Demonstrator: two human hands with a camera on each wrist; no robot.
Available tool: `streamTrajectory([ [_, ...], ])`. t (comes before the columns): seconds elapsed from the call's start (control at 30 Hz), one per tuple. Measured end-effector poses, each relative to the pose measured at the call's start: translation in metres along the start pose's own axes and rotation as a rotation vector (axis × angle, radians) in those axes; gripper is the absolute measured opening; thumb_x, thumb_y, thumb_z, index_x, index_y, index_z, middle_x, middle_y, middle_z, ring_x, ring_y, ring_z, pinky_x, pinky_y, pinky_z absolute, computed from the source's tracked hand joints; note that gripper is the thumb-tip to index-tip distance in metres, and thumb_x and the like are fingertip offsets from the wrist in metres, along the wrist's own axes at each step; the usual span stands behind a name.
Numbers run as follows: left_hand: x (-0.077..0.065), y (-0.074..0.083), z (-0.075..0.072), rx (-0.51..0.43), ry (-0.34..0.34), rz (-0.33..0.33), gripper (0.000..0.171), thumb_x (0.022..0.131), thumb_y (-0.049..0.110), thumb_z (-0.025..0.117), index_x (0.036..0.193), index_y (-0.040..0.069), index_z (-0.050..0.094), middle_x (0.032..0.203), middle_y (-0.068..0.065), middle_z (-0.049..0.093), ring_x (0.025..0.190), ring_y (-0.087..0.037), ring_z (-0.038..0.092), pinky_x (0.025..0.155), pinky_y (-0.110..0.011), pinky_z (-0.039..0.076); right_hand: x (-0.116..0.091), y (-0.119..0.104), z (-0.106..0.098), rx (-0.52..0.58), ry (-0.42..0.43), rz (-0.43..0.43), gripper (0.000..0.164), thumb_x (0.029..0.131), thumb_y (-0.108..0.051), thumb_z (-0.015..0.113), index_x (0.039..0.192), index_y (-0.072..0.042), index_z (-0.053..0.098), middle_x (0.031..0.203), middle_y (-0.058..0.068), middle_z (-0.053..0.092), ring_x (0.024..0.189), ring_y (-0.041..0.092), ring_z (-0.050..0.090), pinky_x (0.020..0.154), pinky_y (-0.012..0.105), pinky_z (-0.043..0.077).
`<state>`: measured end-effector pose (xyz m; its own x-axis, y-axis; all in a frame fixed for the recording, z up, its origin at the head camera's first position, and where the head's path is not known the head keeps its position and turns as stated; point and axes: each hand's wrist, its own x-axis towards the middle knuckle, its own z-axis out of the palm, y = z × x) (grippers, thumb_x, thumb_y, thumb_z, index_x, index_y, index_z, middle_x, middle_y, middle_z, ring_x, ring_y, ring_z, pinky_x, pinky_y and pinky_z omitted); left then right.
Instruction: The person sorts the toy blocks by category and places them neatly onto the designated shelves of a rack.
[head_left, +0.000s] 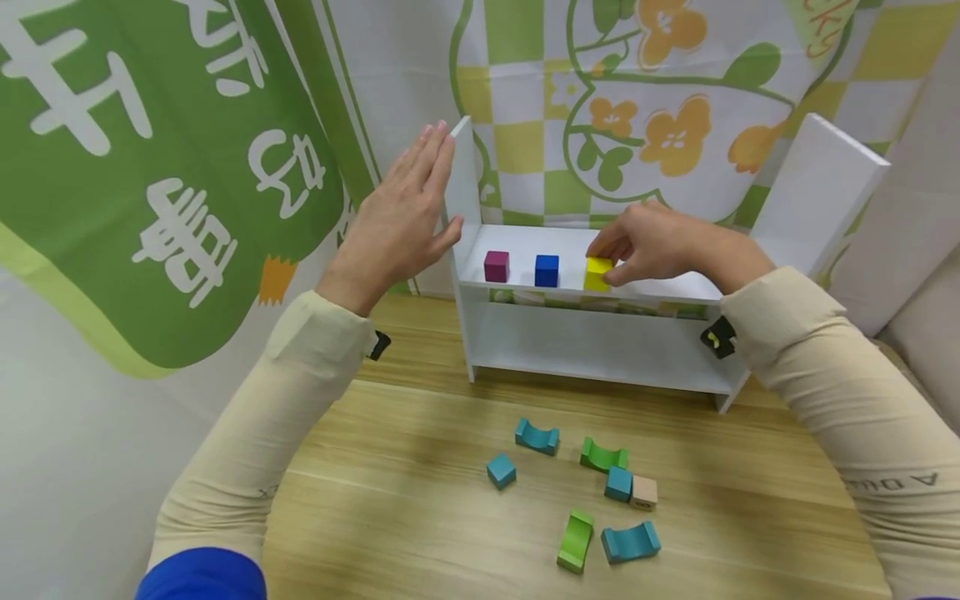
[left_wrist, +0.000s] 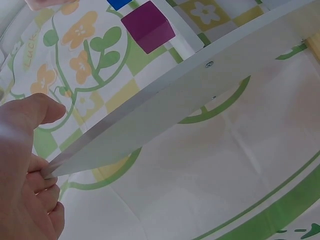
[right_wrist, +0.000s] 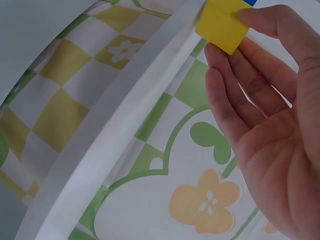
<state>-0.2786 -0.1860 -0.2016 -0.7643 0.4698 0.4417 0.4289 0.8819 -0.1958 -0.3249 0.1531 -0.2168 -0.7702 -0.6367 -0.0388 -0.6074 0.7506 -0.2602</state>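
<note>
My right hand point(head_left: 651, 242) pinches a yellow cube point(head_left: 597, 273) between thumb and fingers at the front of the white shelf's upper board point(head_left: 675, 287). The same yellow cube point(right_wrist: 223, 25) shows in the right wrist view, thumb against one side. To its left on that board stand a blue cube point(head_left: 547, 271) and a magenta cube point(head_left: 497, 266), spaced apart. My left hand point(head_left: 401, 208), fingers extended, is against the shelf's left side panel point(head_left: 465, 175); in the left wrist view its fingertips meet the panel's edge.
On the wooden table point(head_left: 405, 508) before the shelf lie teal curved blocks point(head_left: 537, 437), green curved blocks point(head_left: 576, 542), teal cubes point(head_left: 501, 472) and a plain wooden cube point(head_left: 644, 492). The shelf has a lower board point(head_left: 592, 342) and a right side panel point(head_left: 817, 192). Patterned cloth point(head_left: 525, 150) hangs behind.
</note>
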Motion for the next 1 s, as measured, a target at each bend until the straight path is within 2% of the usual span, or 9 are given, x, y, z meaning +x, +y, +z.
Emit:
streamTrajectory([
  [0.37,0.000,0.000,-0.001,-0.007,0.004,-0.001,0.085,0.108,0.034,0.053,0.168,-0.004,0.005,0.178,-0.018,0.001,0.167,-0.032,0.005,0.138,-0.043,0.008,0.003,-0.001,0.000,-0.013,-0.015,0.003,0.043,0.093,-0.019,0.079,0.133,-0.007,0.073,0.121,0.012,0.079,0.111,0.028,0.075,0.102,0.050,0.061],
  [0.53,0.001,0.000,0.000,-0.011,0.001,-0.001,0.085,0.108,0.034,0.053,0.168,-0.004,0.005,0.178,-0.018,0.001,0.167,-0.032,0.004,0.138,-0.042,0.007,0.002,-0.002,-0.001,-0.024,-0.009,0.012,0.044,0.093,-0.019,0.078,0.135,-0.007,0.072,0.124,0.012,0.078,0.117,0.031,0.073,0.106,0.051,0.059],
  [0.77,0.001,0.000,0.000,-0.008,-0.001,-0.001,0.086,0.108,0.034,0.053,0.168,-0.003,0.005,0.178,-0.018,0.000,0.168,-0.032,0.003,0.139,-0.041,0.007,-0.014,-0.008,-0.010,-0.050,0.061,-0.035,0.043,0.094,-0.019,0.078,0.135,-0.006,0.071,0.130,0.014,0.075,0.122,0.035,0.071,0.109,0.053,0.057],
  [1.0,0.001,0.000,-0.001,-0.005,-0.009,0.003,0.085,0.108,0.034,0.053,0.168,-0.004,0.005,0.178,-0.019,0.000,0.167,-0.033,0.003,0.138,-0.041,0.005,-0.038,-0.017,-0.008,-0.058,0.114,-0.100,0.037,0.092,-0.018,0.079,0.129,-0.012,0.075,0.125,0.006,0.078,0.117,0.029,0.074,0.104,0.052,0.061],
])
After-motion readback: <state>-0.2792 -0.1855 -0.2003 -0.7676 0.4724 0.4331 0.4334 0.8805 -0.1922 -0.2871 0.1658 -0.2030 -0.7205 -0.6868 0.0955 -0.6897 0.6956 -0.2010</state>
